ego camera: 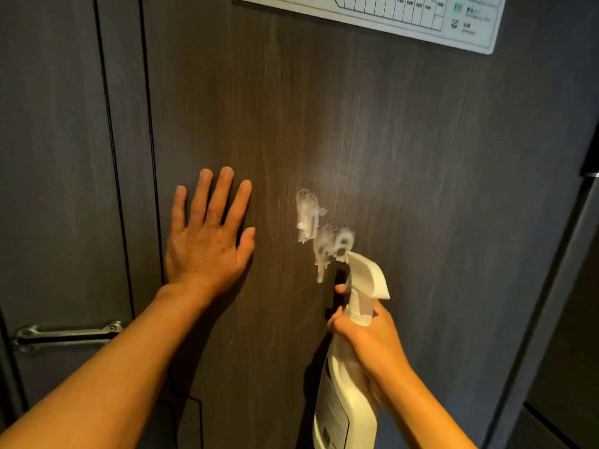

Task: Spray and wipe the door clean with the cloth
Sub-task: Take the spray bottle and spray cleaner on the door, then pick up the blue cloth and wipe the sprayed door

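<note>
A dark wood-grain door (389,131) fills the view. My left hand (207,234) lies flat against it, fingers spread, holding nothing. My right hand (366,341) grips the neck of a white spray bottle (353,367), a finger on the black trigger, with the nozzle close to the door. Two patches of white foam (319,228) cling to the door just above the nozzle and drip downward. No cloth is in view.
A metal lever handle (64,335) sits at the lower left on the neighbouring dark panel. A white floor-plan sign (421,21) is fixed at the top of the door. A darker surface with a metal fitting (591,173) stands at the right edge.
</note>
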